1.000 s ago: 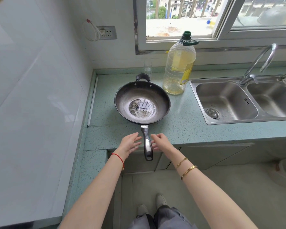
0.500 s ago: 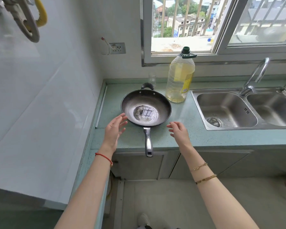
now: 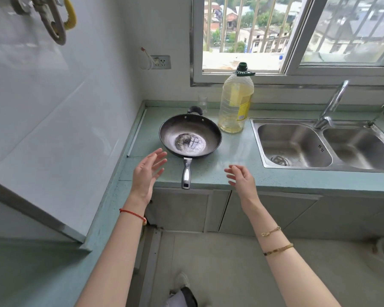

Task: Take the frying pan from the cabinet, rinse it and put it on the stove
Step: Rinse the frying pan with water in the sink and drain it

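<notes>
Noting limits first: the yellow hose and ring fitting point(image 3: 53, 21) at top left are cut off by the frame edge, as is the right basin of the sink point(image 3: 258, 142). A clear glass point(image 3: 202, 102) behind the frying pan point(image 3: 190, 135) is faint against the wall, and its contents cannot be judged. Window glare sits on the pan's base, so its surface condition is unclear.

The pan rests flat on the green counter point(image 3: 235, 156), left of the sink and just beside the oil bottle point(image 3: 235, 103). Its long handle point(image 3: 186, 176) points toward me and reaches the counter edge.

My left hand point(image 3: 148, 173) hovers left of the handle, fingers straight and spread, palm turned toward the pan, touching nothing. My right hand point(image 3: 242, 177) hovers right of the handle, fingers loosely curled, holding nothing.
</notes>
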